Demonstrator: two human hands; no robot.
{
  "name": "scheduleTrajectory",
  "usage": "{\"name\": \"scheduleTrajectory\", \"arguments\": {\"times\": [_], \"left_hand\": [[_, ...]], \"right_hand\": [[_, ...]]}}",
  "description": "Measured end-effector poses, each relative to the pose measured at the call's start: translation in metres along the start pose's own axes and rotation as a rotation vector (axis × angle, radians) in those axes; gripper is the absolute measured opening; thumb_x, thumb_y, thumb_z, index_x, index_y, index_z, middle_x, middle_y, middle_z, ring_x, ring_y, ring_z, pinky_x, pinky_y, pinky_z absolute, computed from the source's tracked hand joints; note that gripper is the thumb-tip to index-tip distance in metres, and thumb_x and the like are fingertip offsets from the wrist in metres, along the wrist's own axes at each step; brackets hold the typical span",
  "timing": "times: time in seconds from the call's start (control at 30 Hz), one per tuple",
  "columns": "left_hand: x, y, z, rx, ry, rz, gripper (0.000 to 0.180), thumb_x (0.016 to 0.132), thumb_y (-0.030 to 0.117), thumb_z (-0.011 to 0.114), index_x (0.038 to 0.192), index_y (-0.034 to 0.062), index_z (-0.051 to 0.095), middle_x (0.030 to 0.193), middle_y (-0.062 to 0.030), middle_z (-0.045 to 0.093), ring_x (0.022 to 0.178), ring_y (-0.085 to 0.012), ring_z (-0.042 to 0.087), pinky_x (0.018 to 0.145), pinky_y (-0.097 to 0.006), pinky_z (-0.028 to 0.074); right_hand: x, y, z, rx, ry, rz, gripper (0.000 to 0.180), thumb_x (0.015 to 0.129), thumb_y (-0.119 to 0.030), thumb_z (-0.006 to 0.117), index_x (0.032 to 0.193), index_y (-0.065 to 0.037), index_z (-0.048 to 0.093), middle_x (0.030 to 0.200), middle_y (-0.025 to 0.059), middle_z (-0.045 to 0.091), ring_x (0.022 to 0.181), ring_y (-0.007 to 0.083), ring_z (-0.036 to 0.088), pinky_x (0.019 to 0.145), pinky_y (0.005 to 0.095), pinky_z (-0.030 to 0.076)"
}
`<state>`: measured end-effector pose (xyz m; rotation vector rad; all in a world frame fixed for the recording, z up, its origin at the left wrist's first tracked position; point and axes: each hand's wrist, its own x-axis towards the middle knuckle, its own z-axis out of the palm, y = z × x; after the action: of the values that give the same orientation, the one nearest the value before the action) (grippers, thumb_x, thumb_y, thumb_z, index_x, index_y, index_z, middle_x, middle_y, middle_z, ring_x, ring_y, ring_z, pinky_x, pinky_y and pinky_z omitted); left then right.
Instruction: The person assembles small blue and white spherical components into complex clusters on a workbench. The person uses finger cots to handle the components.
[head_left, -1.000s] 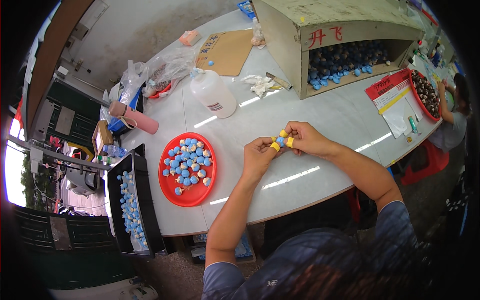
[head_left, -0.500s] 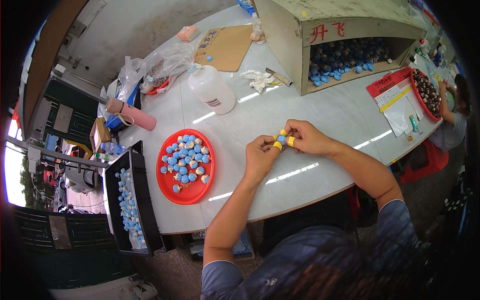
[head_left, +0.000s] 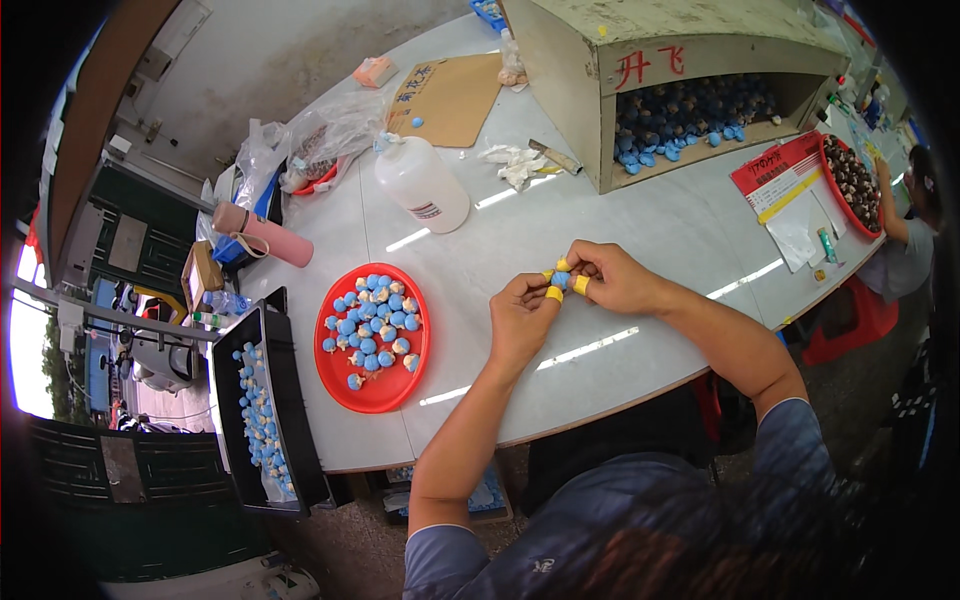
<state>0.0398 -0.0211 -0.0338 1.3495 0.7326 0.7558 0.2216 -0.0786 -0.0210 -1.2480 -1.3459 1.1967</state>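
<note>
My left grip (head_left: 522,312) and right grip (head_left: 618,278) clamp one blue piece (head_left: 561,281), apparently unfinished; others lie on the red plate (head_left: 384,394) and in the box (head_left: 562,105), their stage unclear.

Blue piece (head_left: 560,281), off centre toward three o'clock, was partly hidden by hands (head_left: 522,314); at twelve, top edge cut off blue container (head_left: 489,13).
</note>
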Motion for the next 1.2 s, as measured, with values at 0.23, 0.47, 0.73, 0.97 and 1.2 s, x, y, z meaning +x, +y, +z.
{"name": "scheduleTrajectory", "arguments": {"times": [0.23,0.47,0.73,0.97,1.2], "left_hand": [[0.000,0.000,0.001,0.031,0.016,0.084,0.020,0.085,-0.005,0.063,0.103,-0.0096,0.059,0.100,-0.0141,0.067,0.093,-0.0152,0.066,0.082,-0.024,0.053],[0.001,0.003,0.000,0.032,0.007,0.068,0.023,0.086,-0.006,0.061,0.108,-0.0098,0.056,0.105,-0.0157,0.065,0.097,-0.0159,0.065,0.083,-0.025,0.053],[0.005,0.008,0.000,-0.137,-0.016,-0.073,0.020,0.089,-0.004,0.059,0.107,-0.0112,0.055,0.103,-0.0170,0.065,0.096,-0.0180,0.066,0.084,-0.025,0.054],[0.005,0.007,-0.003,-0.115,-0.030,-0.066,0.017,0.088,-0.004,0.060,0.104,-0.0106,0.056,0.101,-0.0157,0.065,0.094,-0.0169,0.066,0.082,-0.024,0.054],[0.005,-0.003,-0.007,-0.009,-0.054,-0.063,0.011,0.086,-0.006,0.062,0.097,-0.0084,0.059,0.097,-0.0141,0.066,0.090,-0.0148,0.066,0.078,-0.023,0.053]], "right_hand": [[-0.002,-0.011,0.001,-0.089,0.015,-0.081,0.011,0.090,0.002,0.056,0.101,0.002,0.053,0.086,0.0094,0.061,0.074,0.0119,0.055,0.066,0.0278,0.046],[-0.001,-0.009,0.000,-0.137,0.027,-0.101,0.013,0.091,0.001,0.057,0.103,0.003,0.053,0.089,0.0092,0.062,0.077,0.0112,0.056,0.067,0.0262,0.047],[0.001,-0.008,-0.005,0.093,-0.025,0.068,0.016,0.093,-0.002,0.056,0.108,0.001,0.053,0.098,0.0074,0.061,0.083,0.0095,0.058,0.069,0.0240,0.049],[0.003,0.002,-0.008,0.105,-0.086,-0.038,0.014,0.093,0.000,0.056,0.106,0.001,0.053,0.097,0.0056,0.060,0.088,0.0095,0.056,0.079,0.0241,0.049],[0.001,-0.003,-0.008,-0.059,-0.095,0.009,0.008,0.090,-0.002,0.059,0.096,-0.001,0.054,0.089,0.0056,0.061,0.080,0.0087,0.053,0.070,0.0242,0.045]]}}
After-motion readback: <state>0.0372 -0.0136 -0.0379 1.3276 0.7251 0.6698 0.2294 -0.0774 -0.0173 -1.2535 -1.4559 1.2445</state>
